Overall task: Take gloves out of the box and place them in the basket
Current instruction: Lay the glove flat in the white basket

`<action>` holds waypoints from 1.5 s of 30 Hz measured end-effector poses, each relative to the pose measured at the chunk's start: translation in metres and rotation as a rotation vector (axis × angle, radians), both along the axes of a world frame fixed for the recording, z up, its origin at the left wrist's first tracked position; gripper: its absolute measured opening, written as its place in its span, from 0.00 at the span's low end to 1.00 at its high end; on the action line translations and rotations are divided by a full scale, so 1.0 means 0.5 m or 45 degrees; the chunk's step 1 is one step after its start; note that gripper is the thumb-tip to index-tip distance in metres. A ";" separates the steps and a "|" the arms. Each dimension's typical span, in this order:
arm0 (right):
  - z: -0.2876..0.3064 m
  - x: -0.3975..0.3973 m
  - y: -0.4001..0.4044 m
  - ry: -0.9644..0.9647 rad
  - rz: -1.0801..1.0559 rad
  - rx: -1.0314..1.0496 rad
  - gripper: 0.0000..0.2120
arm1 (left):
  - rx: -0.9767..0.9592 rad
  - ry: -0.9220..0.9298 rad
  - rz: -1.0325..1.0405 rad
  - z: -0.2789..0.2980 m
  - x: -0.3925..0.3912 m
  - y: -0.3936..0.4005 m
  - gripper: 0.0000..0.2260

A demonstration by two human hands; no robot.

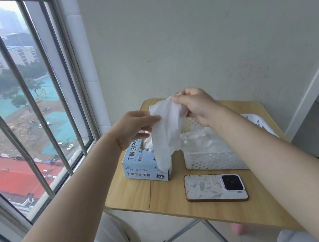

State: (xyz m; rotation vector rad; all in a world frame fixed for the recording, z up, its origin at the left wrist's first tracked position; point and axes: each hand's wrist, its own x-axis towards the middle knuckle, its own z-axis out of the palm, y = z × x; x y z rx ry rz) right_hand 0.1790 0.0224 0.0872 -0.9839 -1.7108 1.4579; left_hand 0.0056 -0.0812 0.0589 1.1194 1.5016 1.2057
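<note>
- The wooden desk (190, 205) stood near the window (12, 104), carrying everything.
- A white basket (214, 158) sat at the far right, with crumpled gloves inside.
- The glove box (138, 165) lay just left of the basket.
- A white glove (167, 132) hung above the box, between both hands.
- The right hand (192, 104) pinched its top edge.
- The left hand (133, 125) pinched its left side.
- A phone (215, 187) lay nearer, face down.
</note>
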 end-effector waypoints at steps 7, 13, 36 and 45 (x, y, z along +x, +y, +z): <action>0.067 0.054 -0.036 -0.231 0.712 -0.150 0.23 | 0.366 -0.327 -0.069 0.054 0.032 -0.011 0.06; 0.074 0.052 -0.045 -0.429 0.555 0.075 0.16 | 0.277 -0.071 -0.171 0.034 0.065 -0.014 0.01; -0.001 0.076 0.038 -0.619 -0.343 0.531 0.15 | 0.190 0.040 0.409 -0.032 0.079 0.062 0.07; -0.074 0.211 0.096 -0.792 -0.475 0.318 0.19 | 0.056 0.855 0.214 -0.061 0.182 0.193 0.11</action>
